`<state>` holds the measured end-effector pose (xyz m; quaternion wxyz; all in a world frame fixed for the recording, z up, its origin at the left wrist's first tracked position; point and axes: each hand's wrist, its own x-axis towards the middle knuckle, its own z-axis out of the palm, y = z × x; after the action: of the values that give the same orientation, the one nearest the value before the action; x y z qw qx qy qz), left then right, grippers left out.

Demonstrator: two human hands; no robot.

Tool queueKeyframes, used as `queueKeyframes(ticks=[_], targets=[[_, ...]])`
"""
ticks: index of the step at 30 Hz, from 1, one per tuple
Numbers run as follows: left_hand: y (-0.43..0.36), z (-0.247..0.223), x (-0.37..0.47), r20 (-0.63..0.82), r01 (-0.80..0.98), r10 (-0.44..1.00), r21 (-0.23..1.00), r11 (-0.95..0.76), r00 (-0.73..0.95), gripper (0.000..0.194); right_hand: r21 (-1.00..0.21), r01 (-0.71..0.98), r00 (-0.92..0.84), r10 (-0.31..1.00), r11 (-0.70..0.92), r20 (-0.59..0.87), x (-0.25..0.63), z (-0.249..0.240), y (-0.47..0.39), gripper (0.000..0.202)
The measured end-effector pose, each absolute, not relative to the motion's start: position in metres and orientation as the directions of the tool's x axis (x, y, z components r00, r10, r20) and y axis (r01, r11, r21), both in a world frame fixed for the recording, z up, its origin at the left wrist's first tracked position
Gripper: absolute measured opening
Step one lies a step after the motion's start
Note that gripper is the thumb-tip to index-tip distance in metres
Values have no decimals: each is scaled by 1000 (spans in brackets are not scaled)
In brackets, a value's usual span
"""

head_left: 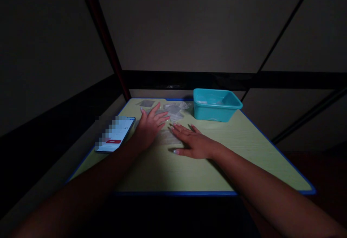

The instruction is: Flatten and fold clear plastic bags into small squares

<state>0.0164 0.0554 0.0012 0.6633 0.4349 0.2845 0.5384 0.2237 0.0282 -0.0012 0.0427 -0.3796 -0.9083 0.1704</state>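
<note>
My left hand (152, 122) has its fingers spread over the middle of the table, partly covering some thin clear plastic. Lower and to the right, my right hand (193, 142) lies palm down, fingers stretched toward the left hand. Beneath and between the hands is a flat transparent plastic bag (169, 137), its left side hidden by my left hand. Just beyond my fingertips lie crumpled clear plastic bags (175, 109). Another small flat greyish plastic piece (147, 103) rests near the far left edge. Neither hand grips anything that I can see.
A turquoise plastic basket (217, 113) stands at the back right of the light yellow-green table (244, 147), which has a blue rim. A lit phone (116, 133) lies at the left edge. A wall (184, 32) rises behind. The room is dim.
</note>
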Motion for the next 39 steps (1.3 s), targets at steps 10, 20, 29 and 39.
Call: queueKeyframes(ticks=[10,20,29,39], targets=[[53,14,11,97,-501,965,865,39,244,84,-302,708,-690,717,638,-103,218,-10,30,83],[56,14,11,116,-456,991,887,-75,63,75,-287,677,-717,695,678,-51,217,-1,23,70],[61,15,11,51,-388,998,920,-62,-39,62,-337,653,-744,657,678,-120,219,-2,22,76],[62,15,10,-23,-326,993,944,60,115,56,-317,683,-717,687,659,-117,220,-4,30,79]])
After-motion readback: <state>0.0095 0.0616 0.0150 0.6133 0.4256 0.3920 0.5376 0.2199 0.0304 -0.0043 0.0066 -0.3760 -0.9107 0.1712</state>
